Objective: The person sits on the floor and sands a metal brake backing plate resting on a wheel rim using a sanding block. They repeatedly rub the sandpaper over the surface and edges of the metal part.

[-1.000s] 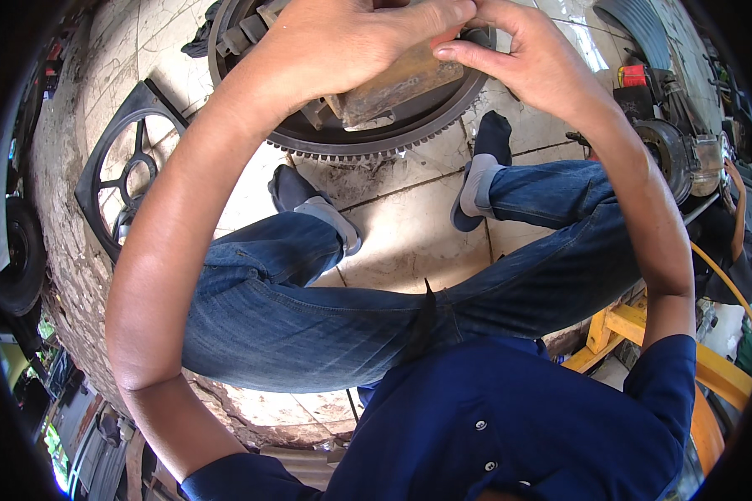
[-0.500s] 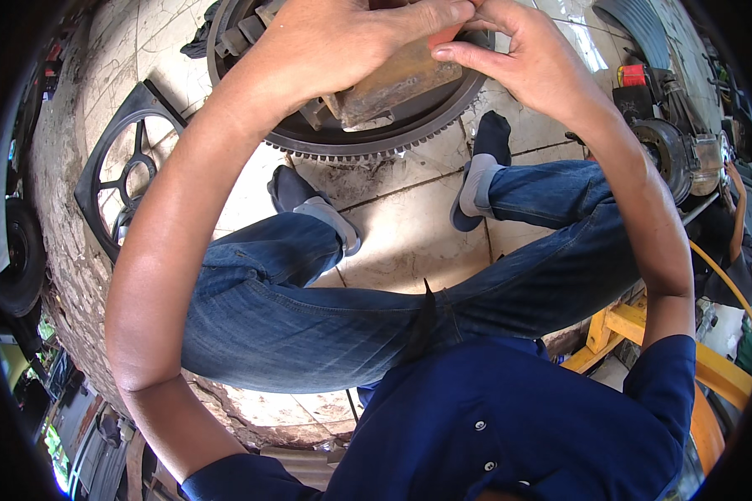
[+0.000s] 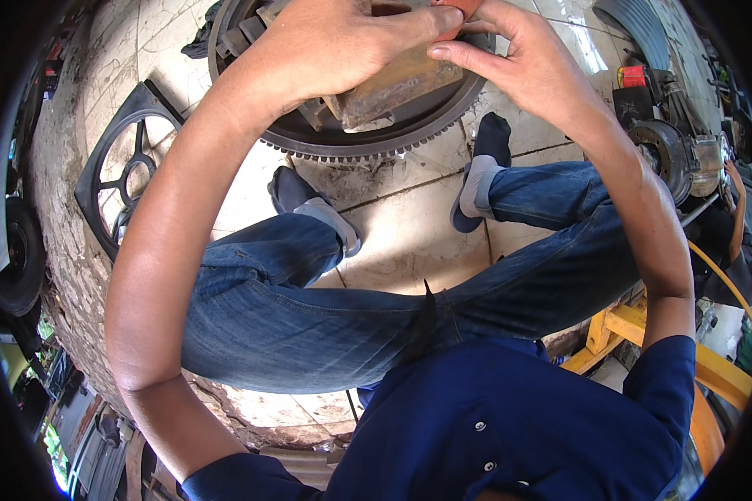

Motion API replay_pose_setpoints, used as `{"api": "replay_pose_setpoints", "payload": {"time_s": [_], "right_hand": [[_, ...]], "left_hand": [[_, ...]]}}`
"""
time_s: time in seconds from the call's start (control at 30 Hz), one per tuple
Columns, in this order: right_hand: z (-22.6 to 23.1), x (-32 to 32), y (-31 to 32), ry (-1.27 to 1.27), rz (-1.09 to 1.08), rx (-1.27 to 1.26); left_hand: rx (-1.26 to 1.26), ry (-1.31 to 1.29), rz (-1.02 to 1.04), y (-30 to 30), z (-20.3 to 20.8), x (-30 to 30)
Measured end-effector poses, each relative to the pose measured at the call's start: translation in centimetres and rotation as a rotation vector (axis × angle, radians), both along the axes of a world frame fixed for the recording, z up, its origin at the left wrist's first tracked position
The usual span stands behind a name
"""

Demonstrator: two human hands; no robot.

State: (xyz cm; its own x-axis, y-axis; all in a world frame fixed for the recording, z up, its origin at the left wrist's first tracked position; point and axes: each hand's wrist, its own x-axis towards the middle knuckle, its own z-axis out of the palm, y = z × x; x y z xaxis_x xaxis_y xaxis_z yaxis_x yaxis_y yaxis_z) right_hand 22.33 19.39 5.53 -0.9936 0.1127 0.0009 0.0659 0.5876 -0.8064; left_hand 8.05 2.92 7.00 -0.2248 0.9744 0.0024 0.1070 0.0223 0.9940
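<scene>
Head view is looking straight down at someone sitting with both arms stretching out over their knees. The left hand [image 3: 342, 42] is curling down with the knuckles up, fingers wrapping over a rusty block [image 3: 397, 83] that's lying on top of a big toothed flywheel [image 3: 368, 146] on the tiled floor [image 3: 409, 234]. The right hand [image 3: 526, 67] is coming in from the other side, thumb and fingers pinching something small and red [image 3: 459, 8] right at the top edge, touching the left fingertips. I can't tell what the red bit is, it's mostly cut off. Both elbows are bending outward, forearms angling in toward the block. A black fan shroud [image 3: 125, 171] is lying just left of the flywheel.
</scene>
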Motion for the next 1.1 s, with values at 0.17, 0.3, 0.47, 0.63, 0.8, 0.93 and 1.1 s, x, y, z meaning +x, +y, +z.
{"api": "replay_pose_setpoints", "payload": {"time_s": [0.17,0.3,0.47,0.63,0.8,0.93,1.1], "right_hand": [[-0.2,0.0,0.3,-0.032,-0.012,-0.044],[-0.1,0.1,0.7,-0.005,0.031,0.065],[-0.1,0.1,0.1,0.072,-0.001,0.052],[0.6,0.3,-0.1,-0.062,-0.060,0.055],[1.1,0.1,0.2,0.014,0.052,0.069],[1.1,0.5,-0.7,0.126,0.072,-0.030],[-0.3,0.1,0.3,-0.008,0.019,0.028]], "left_hand": [[-0.014,-0.019,-0.027,0.1,-0.7,-0.4],[-0.035,0.098,-0.003,0.4,-1.3,-0.8],[-0.028,0.065,0.068,0.2,-0.8,-0.2],[-0.050,0.112,0.099,0.4,-0.5,0.1],[0.036,0.226,0.007,0.1,-1.0,-0.6],[-0.036,0.189,0.054,0.0,-0.6,-0.4],[0.018,0.225,0.074,0.1,-0.8,-0.1]]}}
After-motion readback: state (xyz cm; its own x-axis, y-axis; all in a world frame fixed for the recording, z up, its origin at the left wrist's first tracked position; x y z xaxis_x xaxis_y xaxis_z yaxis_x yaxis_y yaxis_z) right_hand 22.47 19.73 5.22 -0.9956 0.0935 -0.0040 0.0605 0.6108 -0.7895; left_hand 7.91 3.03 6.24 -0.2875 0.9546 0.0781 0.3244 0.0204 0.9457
